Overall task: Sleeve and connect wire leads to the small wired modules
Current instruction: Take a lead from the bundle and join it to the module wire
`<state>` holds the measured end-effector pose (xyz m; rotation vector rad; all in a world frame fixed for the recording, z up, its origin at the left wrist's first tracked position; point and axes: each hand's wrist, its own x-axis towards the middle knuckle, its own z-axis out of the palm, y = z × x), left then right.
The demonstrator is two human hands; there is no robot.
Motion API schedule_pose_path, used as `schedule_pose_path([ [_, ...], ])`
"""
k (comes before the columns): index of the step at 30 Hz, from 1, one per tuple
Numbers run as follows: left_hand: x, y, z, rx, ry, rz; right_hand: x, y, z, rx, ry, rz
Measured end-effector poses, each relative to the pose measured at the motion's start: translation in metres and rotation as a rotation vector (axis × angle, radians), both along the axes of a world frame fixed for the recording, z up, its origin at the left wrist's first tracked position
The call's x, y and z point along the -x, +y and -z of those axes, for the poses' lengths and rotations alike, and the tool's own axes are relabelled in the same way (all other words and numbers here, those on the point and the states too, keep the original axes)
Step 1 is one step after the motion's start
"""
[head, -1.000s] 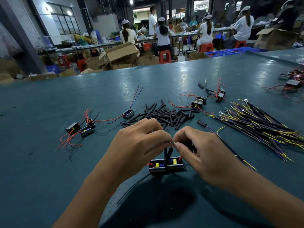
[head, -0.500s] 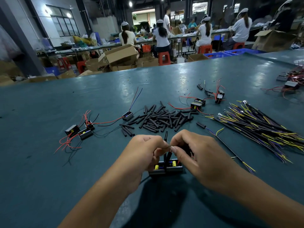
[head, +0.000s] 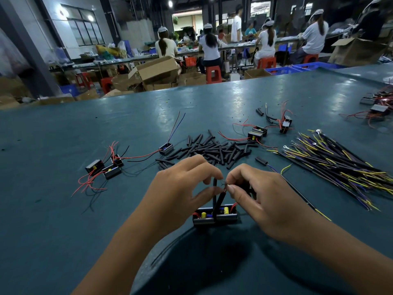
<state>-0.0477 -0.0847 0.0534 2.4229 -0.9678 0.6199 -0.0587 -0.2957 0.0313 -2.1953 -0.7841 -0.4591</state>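
Note:
Two small black modules [head: 214, 216] with yellow capacitors lie side by side on the green table, just below my hands. Two black-sleeved leads [head: 217, 199] rise from them. My left hand [head: 182, 188] pinches the top of one sleeved lead. My right hand [head: 261, 192] pinches a bare wire end right beside it, and a long black wire runs off to the right from under this hand. A pile of black sleeve pieces [head: 212, 149] lies behind my hands.
A bundle of black, yellow and purple wire leads [head: 340, 162] lies to the right. More modules with red wires sit at the left [head: 104, 167], centre-right [head: 257, 133] and far right [head: 376, 108]. Behind the table are cardboard boxes and seated workers.
My hands have drifted slightly apart at the fingertips, so the tops of the sleeved leads and the bare wire ends show between them. The modules stay in place.

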Motion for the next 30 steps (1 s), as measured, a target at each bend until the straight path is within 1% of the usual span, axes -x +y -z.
schedule_pose_path([
  [3,-0.001,-0.001,0.0,0.02,-0.098,0.021,-0.001,-0.001,0.001,0.004,0.002,-0.005],
  [7,-0.005,-0.001,0.001,-0.023,-0.236,0.042,-0.001,-0.001,0.0,0.011,0.013,-0.014],
  [10,-0.006,0.0,0.001,-0.038,-0.272,0.053,-0.002,-0.001,-0.001,0.014,0.008,-0.013],
  [13,-0.007,-0.002,0.002,-0.029,-0.248,0.046,-0.002,-0.001,-0.002,0.014,0.001,-0.007],
  [16,-0.005,-0.004,0.003,0.06,-0.105,0.031,-0.001,-0.001,-0.001,0.015,-0.003,-0.009],
  [22,-0.001,-0.007,0.004,0.307,0.312,0.068,0.003,0.002,-0.002,0.053,-0.033,0.012],
  [26,0.002,-0.012,0.005,0.494,0.558,0.03,0.004,0.001,-0.002,0.064,-0.042,0.012],
  [30,0.001,-0.014,0.007,0.644,0.869,0.0,0.005,0.002,-0.003,0.088,-0.055,0.021],
])
